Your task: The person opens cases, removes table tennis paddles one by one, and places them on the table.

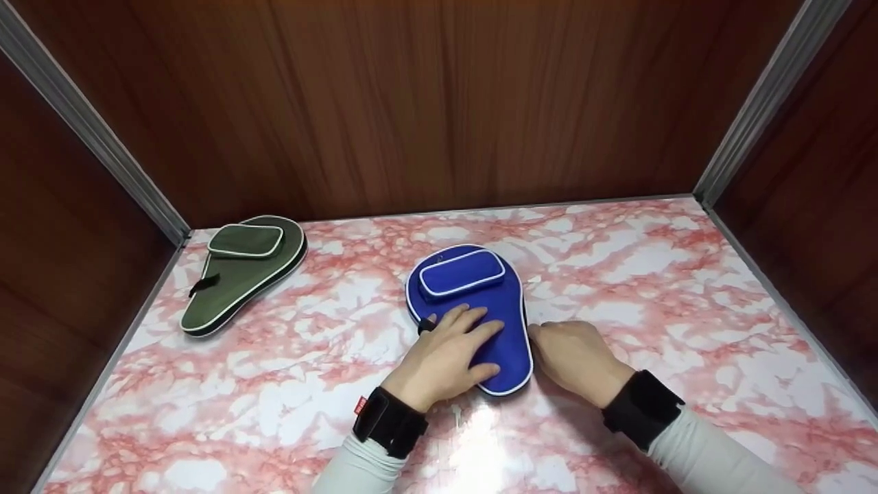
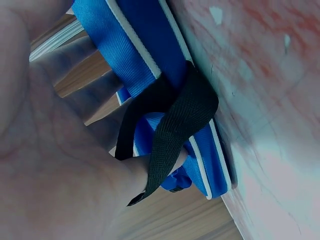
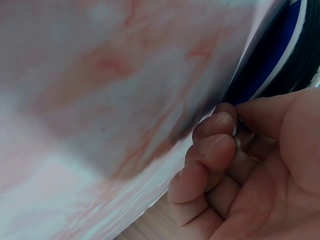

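Note:
A blue table tennis paddle case with white piping and a small front pocket lies on the table. My left hand rests on its front, fingers spread and fairly straight. A black strap loops from the case's side by that hand's thumb. At the opposite side my right hand has curled fingers, thumb and index pinching at the dark zipper edge. A sliver of metal, seemingly the zipper pull, shows between those fingers; most of it is hidden.
A green paddle case with white piping and a dark strap lies at the far left. Brown wood-look panels with grey metal corner strips enclose the back and sides of the red-and-white marbled table.

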`<state>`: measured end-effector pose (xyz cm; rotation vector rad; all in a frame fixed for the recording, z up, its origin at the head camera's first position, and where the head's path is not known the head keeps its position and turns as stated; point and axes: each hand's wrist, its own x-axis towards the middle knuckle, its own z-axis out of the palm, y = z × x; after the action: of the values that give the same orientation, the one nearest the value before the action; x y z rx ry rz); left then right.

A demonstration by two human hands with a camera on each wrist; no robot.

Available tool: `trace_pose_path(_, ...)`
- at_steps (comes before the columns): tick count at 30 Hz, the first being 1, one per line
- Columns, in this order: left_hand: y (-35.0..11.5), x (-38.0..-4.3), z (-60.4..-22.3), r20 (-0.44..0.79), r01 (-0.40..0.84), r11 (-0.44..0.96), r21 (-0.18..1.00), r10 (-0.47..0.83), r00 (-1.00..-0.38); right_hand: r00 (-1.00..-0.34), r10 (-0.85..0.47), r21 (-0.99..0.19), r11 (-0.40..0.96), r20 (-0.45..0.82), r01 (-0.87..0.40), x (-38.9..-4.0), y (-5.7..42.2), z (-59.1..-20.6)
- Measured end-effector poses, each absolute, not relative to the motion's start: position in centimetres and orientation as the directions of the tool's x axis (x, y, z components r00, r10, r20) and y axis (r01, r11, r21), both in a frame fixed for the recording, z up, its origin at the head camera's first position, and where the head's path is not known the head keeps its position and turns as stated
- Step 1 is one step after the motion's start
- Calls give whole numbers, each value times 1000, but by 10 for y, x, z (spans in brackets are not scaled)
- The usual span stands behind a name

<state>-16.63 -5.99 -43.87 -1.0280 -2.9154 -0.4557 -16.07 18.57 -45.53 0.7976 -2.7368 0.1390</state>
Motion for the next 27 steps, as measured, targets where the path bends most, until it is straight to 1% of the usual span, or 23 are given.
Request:
trace_pose_path(9, -60, -166, -440, 115, 612, 744, 268, 605, -787, -807, -516, -6, 841, 287, -540, -150, 185, -454)
trace_pose_path(14, -59, -165, -439, 113, 605, 751, 264, 599, -793, -823, -507, -31, 847, 254, -531, -144, 185, -452)
trace_pose_path(18, -57, -161, -438, 97, 578, 775, 255, 574, -813, -837, -495, -42, 855, 234, -517, -143, 185, -452)
trace_pose_path(21, -54, -151, -432, 106, 553, 802, 226, 545, -832, -840, -485, -42, 860, 244, -509, -143, 185, -453)
trace_pose_path(22, -53, -148, -429, 115, 544, 813, 209, 532, -839, -842, -479, -43, 863, 248, -503, -144, 184, -453)
trace_pose_path(24, -51, -143, -425, 183, 533, 832, 157, 506, -843, -849, -464, -48, 870, 254, -490, -144, 184, -453)
trace_pose_path(26, -49, -142, -422, 279, 522, 846, 107, 478, -833, -856, -450, -53, 877, 254, -477, -144, 183, -452)
trace_pose_path(27, -49, -143, -421, 329, 526, 846, 86, 474, -816, -858, -447, -54, 879, 254, -474, -144, 183, -451)
